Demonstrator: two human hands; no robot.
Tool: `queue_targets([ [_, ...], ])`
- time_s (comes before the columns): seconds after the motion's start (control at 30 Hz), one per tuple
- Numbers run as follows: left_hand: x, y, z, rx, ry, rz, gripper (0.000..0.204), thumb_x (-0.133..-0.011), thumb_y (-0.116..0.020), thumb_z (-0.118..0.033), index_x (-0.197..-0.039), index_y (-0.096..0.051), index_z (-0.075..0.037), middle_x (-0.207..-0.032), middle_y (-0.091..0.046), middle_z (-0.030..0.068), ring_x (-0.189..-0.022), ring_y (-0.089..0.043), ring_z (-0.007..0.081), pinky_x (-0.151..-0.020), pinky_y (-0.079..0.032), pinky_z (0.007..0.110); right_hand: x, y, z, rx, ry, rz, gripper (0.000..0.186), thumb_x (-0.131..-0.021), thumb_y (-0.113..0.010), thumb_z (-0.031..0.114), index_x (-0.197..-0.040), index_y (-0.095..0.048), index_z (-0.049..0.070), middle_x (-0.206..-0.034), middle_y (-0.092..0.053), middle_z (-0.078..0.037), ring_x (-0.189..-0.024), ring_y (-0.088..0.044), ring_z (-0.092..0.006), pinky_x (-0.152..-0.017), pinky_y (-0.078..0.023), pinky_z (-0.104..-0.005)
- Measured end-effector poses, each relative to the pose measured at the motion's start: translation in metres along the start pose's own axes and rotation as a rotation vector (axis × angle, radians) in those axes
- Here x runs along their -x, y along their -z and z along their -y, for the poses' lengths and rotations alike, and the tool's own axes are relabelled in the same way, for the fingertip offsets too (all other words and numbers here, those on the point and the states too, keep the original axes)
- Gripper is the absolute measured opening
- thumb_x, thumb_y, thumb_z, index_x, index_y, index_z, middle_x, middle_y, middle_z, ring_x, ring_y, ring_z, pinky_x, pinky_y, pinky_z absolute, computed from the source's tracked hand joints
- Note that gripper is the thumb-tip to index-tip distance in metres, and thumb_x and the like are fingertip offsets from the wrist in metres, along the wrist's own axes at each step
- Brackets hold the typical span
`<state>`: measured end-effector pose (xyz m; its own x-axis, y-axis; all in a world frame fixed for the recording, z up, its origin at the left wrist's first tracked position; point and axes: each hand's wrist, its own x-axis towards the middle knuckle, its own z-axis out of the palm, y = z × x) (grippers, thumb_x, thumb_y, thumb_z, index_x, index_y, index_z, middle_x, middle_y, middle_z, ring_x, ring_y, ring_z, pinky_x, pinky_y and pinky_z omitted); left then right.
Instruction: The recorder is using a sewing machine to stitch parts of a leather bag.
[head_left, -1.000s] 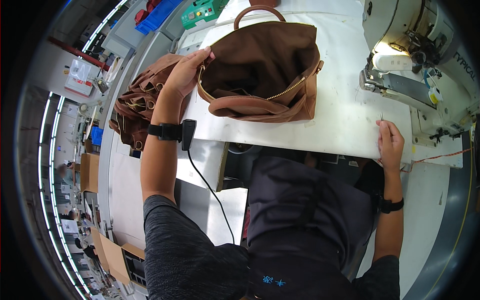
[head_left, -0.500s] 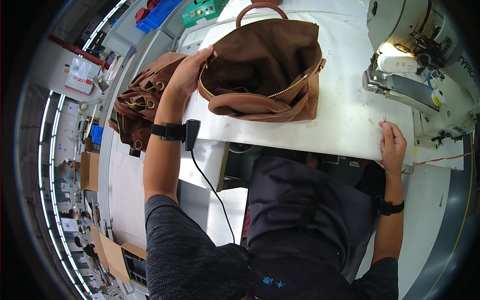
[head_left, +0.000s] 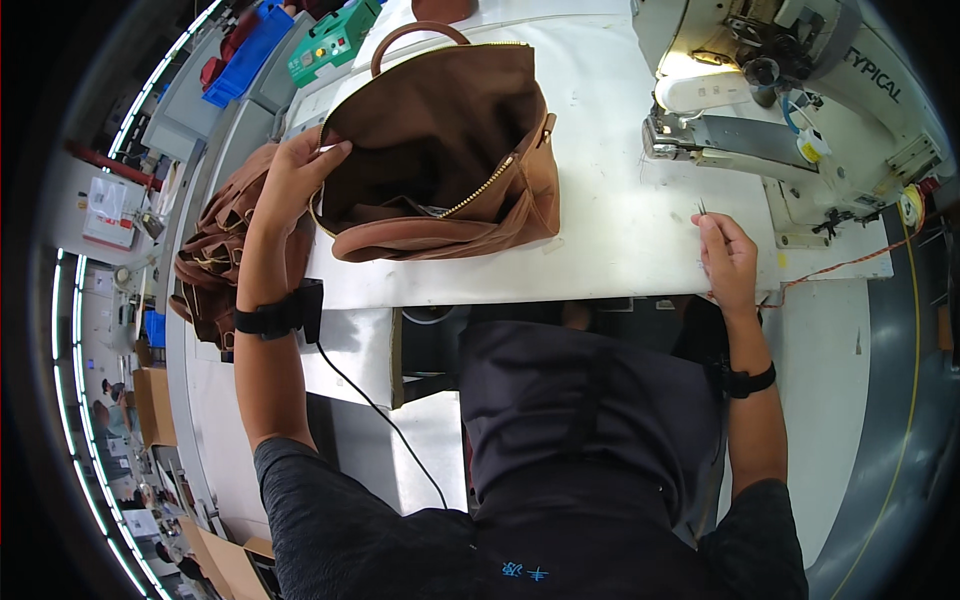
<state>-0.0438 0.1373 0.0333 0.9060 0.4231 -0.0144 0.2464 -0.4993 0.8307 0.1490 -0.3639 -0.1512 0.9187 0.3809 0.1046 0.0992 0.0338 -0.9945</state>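
A brown handbag (head_left: pixel 545 190) stands with its top unzipped, its dark lining showing and a brass-toothed zipper along the rim. My left hand (head_left: pixel 292 182) is closed on the bag's left rim, fingers and thumb reaching over the edge. One rounded handle rises at the far side, and the other lies along the near side. Over the white table's front right, my right hand (head_left: pixel 730 262) pinches a small pointed tool (head_left: pixel 702 208); only its thin dark tip shows, so its exact kind is unclear.
A sewing machine (head_left: pixel 735 135) with a lit lamp stands at the right of the white table (head_left: pixel 610 265). More brown bags (head_left: pixel 215 250) are heaped at the left. Farther back are a green control box (head_left: pixel 330 45) and a blue bin (head_left: pixel 245 70). A cable hangs from my left wrist.
The whole view has shifted, so the bag and machine appear farther left. My left thumb now reaches over the bag's opening. My right hand keeps its pinch on the pointed tool.
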Motion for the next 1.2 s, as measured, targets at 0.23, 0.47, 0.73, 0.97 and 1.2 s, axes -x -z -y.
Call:
queue_targets([
  [0.23,0.022,0.030,-0.019,-0.230,-0.258,-0.196,0.048,-0.100,-0.055,0.005,-0.147,-0.060,-0.005,-0.152,-0.058,0.0101,-0.128,-0.061,0.0223,-0.109,-0.050,0.035,0.000,-0.001,0.000,0.015,0.011,-0.010,0.026,-0.107,-0.069,0.023,-0.112,-0.074,-0.002,-0.077,-0.057,0.007,-0.067,-0.047,-0.0006,-0.060,-0.037,-0.0191],
  [0.47,0.068,0.020,-0.047,-0.756,-0.203,0.228,0.073,-0.076,-0.081,0.006,-0.143,-0.065,-0.020,-0.173,-0.030,0.0137,-0.152,-0.044,0.0346,-0.120,-0.043,0.044,-0.001,-0.002,-0.003,0.027,0.031,-0.015,0.026,-0.107,-0.068,0.023,-0.111,-0.074,-0.001,-0.076,-0.054,0.008,-0.066,-0.045,0.0000,-0.059,-0.035,-0.0192],
  [0.73,0.036,0.015,-0.050,-0.599,-0.323,0.398,0.090,-0.056,-0.102,-0.018,-0.139,-0.068,-0.015,-0.174,-0.024,0.0216,-0.161,-0.025,0.0372,-0.130,-0.021,0.045,0.000,-0.003,-0.001,0.004,-0.007,-0.031,0.025,-0.107,-0.069,0.024,-0.109,-0.074,0.000,-0.077,-0.056,0.008,-0.068,-0.047,-0.0004,-0.060,-0.038,-0.0201],
  [0.97,0.023,0.006,-0.053,-0.356,-0.362,0.432,0.067,-0.060,-0.098,-0.023,-0.122,-0.077,-0.013,-0.156,-0.050,0.0142,-0.150,-0.041,0.0317,-0.127,-0.024,0.044,-0.001,-0.003,-0.001,0.062,0.032,-0.044,0.025,-0.106,-0.069,0.024,-0.107,-0.074,0.000,-0.076,-0.056,0.008,-0.067,-0.048,-0.0010,-0.060,-0.038,-0.0209],
  [1.2,0.049,-0.005,-0.072,-0.525,-0.309,0.435,0.040,-0.083,-0.091,-0.029,-0.115,-0.081,-0.007,-0.137,-0.061,0.0186,-0.127,-0.060,0.0356,-0.109,-0.048,0.041,-0.002,-0.007,-0.001,0.123,0.036,-0.047,0.024,-0.106,-0.069,0.023,-0.106,-0.074,0.000,-0.076,-0.056,0.008,-0.067,-0.047,-0.0007,-0.060,-0.038,-0.0207],
])
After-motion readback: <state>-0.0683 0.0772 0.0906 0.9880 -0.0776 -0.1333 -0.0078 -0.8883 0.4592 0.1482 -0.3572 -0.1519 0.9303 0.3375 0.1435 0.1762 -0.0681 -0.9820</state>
